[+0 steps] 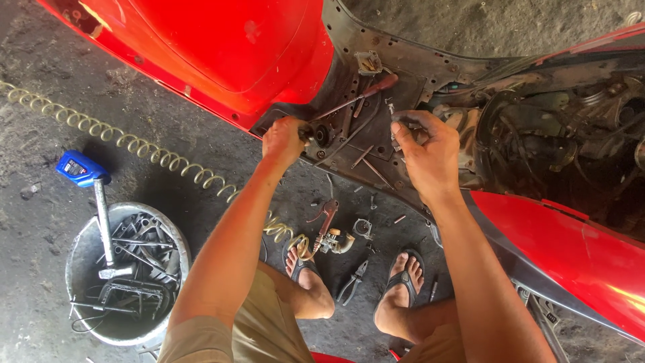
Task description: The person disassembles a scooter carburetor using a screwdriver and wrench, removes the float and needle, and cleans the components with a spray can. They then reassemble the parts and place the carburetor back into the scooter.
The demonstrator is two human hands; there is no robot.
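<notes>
The screwdriver (355,101) lies on the scooter's dark floor panel (403,74), its long axis slanting from the reddish handle at upper right down to the tip at lower left. Your left hand (283,141) is clenched right at that tip end, on what looks like a small round fitting (321,134). Your right hand (424,149) sits further right, fingers curled around something I cannot make out. Pliers (353,281) lie between your feet.
</notes>
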